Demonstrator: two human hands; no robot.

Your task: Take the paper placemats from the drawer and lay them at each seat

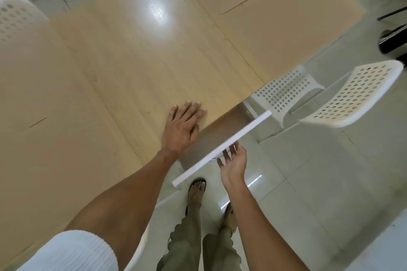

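A pale wooden table (pixel 176 61) fills the upper left of the head view. One tan paper placemat (pixel 44 127) lies flat on its left side and another paper placemat (pixel 275 6) lies at the far right end. Under the table's near edge a drawer with a white front panel (pixel 246 132) stands pulled out, and its grey inside (pixel 207 138) shows no paper. My left hand (pixel 184 125) rests flat on the tabletop beside the drawer, fingers spread. My right hand (pixel 233 163) is open, its fingertips against the outside of the drawer front by a small knob.
A white perforated chair (pixel 352 97) stands to the right of the drawer, its seat tucked partly under the table. Another white chair back (pixel 15 17) shows at the far left. My sandalled feet (pixel 197 191) stand on pale floor tiles. Dark objects (pixel 394 39) sit at the right edge.
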